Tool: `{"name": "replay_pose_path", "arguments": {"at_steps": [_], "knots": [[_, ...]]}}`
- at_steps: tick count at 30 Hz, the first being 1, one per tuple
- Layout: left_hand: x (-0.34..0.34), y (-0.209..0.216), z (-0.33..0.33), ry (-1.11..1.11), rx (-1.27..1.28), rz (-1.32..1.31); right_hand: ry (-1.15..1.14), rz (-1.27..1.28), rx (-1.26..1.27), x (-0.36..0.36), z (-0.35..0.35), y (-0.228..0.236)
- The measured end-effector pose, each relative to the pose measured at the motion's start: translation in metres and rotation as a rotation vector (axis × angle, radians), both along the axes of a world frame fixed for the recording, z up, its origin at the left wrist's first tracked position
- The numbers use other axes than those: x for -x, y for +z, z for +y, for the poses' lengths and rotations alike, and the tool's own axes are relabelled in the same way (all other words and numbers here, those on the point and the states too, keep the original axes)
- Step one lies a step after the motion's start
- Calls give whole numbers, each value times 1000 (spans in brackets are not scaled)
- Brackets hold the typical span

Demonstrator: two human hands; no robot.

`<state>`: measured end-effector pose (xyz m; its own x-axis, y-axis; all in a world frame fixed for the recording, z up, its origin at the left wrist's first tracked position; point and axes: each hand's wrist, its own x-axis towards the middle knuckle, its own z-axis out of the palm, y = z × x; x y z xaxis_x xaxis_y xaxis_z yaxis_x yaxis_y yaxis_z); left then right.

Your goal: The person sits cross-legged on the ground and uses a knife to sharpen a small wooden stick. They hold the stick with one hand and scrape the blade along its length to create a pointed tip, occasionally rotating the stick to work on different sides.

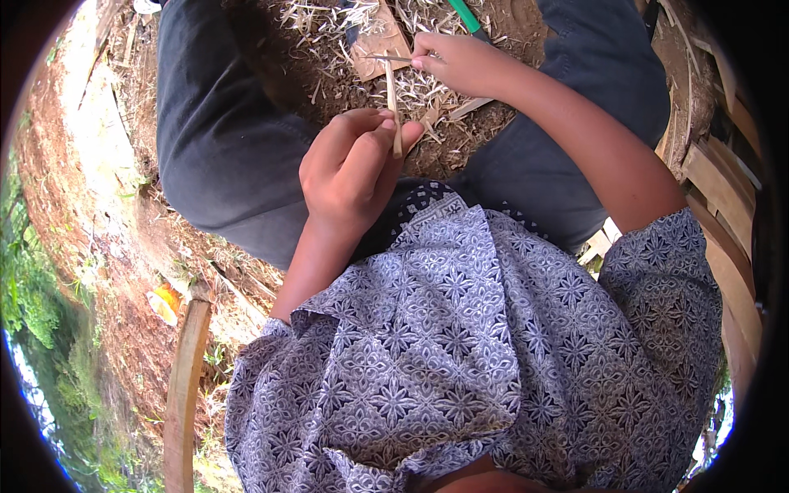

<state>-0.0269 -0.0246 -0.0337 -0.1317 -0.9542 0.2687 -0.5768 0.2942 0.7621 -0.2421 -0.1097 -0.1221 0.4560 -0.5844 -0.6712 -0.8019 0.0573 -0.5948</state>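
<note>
Between the thumb and fingers of my left hand (349,168) is a slim, pale wooden stick (392,94), pointing away from me. My right hand (456,64), farther off and to the right, pinches a thin, narrow blade (393,58). That blade lies crosswise at the far tip of the stick and appears to touch it. Most of its grip is hidden inside my right fingers. Just beyond the tip, a flat piece of wood (380,37) rests on the ground among pale shavings (316,25).
A green-handled tool (465,15) lies beyond my right hand. My bent legs in dark trousers (218,140) frame the work on both sides. Wooden strips (723,193) are stacked at the right, a curved wooden piece (186,386) stands at lower left, near an orange-yellow object (167,302).
</note>
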Motion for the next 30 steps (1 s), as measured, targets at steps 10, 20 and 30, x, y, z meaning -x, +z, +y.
{"name": "replay_pose_path", "arguments": {"at_steps": [10,20,30], "knots": [[0,-1,-2,2,0,18,-46,40,31,-10,-5,-36],[-4,-2,2,-2,-10,22,-180,80,-109,-1,-11,23],[1,-2,-1,-9,8,26,-2,98,37,-2,-4,-23]]}}
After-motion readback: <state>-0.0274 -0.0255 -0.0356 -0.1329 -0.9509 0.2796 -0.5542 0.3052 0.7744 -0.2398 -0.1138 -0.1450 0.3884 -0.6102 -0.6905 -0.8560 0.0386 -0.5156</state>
